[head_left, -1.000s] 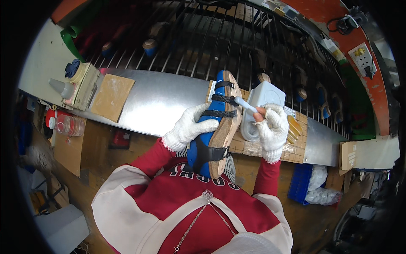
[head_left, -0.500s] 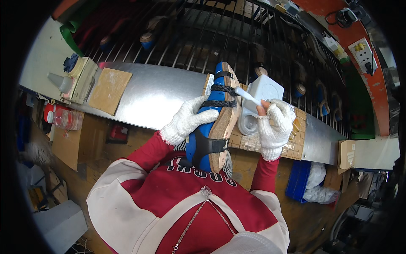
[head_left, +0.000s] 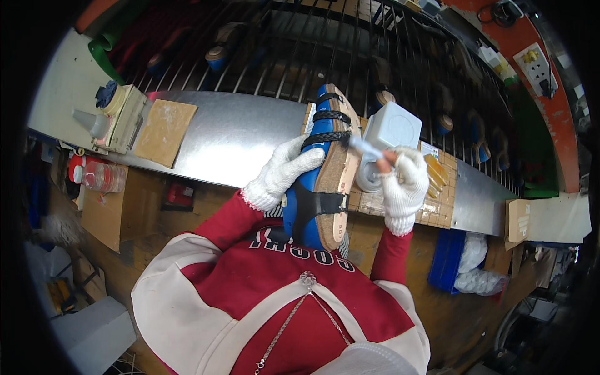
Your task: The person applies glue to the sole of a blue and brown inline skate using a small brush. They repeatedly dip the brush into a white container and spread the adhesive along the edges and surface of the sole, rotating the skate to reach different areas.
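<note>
1. While the left hand holds the sandal up on edge, heel toward the chest and toe toward the rack, the right hand works at it with a brush.
2. Left grip: gloved fingers wrapped round the blue side of the sandal, closed firmly on it. Right grip: pinched tight on the brush handle, bristle end touching the cork-coloured sole near the front straps.
3. Position: the sandal is in the air over the near edge of the metal surface, just left of a white tub and a round can standing on a board.
4. Done, as far as I can judge: the straps are already on the sole, so the shoe looks assembled. I cannot tell whether any of the sole edge is already coated; no wet sheen shows.
5. Left: the brush sits near the toe end, so the run down toward the heel seems not yet covered.
6. Elsewhere: a cardboard pad and a glue bottle lie well apart on the left, untouched by either hand.
</note>
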`<state>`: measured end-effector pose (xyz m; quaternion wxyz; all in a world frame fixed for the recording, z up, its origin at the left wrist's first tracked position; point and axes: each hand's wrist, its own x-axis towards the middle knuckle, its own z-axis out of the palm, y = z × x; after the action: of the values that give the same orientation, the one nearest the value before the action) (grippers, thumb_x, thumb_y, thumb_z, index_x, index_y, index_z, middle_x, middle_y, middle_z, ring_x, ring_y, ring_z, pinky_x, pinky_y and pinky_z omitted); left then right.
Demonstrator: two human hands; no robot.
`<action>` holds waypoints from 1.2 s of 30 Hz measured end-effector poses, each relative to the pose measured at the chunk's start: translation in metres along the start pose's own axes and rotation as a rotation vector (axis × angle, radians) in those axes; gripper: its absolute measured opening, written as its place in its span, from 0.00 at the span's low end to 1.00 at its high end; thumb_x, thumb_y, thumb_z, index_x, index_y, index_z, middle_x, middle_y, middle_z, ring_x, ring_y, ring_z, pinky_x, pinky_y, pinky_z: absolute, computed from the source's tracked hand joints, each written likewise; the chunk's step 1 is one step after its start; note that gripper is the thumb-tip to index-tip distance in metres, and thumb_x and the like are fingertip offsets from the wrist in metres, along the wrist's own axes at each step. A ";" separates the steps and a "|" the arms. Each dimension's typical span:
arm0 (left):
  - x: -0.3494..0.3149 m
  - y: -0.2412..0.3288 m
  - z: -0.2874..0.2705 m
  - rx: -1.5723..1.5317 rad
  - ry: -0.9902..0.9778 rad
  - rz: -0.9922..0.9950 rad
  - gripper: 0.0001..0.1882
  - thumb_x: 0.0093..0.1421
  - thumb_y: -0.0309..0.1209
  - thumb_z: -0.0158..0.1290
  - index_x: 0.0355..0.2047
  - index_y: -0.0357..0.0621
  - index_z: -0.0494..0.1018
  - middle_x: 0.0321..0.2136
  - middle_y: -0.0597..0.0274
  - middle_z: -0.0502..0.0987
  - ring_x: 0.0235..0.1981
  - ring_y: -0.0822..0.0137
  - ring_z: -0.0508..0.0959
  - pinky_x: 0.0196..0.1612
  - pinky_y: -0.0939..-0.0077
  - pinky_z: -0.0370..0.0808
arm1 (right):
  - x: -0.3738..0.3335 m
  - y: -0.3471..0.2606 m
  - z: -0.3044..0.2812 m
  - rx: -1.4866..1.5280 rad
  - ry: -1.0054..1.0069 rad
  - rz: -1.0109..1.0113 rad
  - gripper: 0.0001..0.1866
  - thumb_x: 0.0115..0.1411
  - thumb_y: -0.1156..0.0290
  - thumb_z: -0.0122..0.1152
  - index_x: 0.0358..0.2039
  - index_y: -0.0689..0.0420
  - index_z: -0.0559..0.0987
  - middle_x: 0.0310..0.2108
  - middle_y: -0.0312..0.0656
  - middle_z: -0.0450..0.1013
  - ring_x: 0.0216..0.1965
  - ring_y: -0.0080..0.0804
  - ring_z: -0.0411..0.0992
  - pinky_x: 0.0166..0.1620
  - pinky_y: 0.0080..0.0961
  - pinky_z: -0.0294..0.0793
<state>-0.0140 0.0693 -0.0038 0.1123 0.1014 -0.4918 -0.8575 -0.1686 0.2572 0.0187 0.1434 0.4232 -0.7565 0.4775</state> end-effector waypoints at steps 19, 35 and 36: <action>-0.009 0.002 0.006 0.019 0.240 0.144 0.27 0.68 0.42 0.55 0.58 0.33 0.69 0.49 0.53 0.78 0.50 0.68 0.77 0.55 0.72 0.74 | -0.043 -0.024 0.000 0.369 -0.170 0.441 0.11 0.60 0.72 0.68 0.38 0.68 0.83 0.33 0.38 0.71 0.31 0.21 0.71 0.30 0.18 0.71; -0.016 0.002 0.000 0.100 0.251 0.059 0.31 0.64 0.44 0.60 0.57 0.32 0.69 0.49 0.52 0.77 0.49 0.68 0.76 0.55 0.72 0.74 | -0.022 -0.028 0.020 -0.308 0.071 -0.029 0.10 0.53 0.69 0.74 0.35 0.56 0.87 0.34 0.40 0.76 0.38 0.36 0.72 0.44 0.31 0.66; -0.016 0.003 0.000 0.107 0.249 0.055 0.31 0.64 0.44 0.60 0.57 0.31 0.69 0.49 0.52 0.77 0.50 0.68 0.76 0.55 0.71 0.74 | -0.021 -0.027 0.020 -0.290 0.061 -0.045 0.10 0.53 0.68 0.74 0.35 0.56 0.86 0.34 0.40 0.77 0.38 0.36 0.72 0.44 0.31 0.66</action>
<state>0.0014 0.0725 -0.0002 0.1903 0.1991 -0.5216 -0.8075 -0.1312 0.2462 0.0123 0.2367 0.4003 -0.8030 0.3727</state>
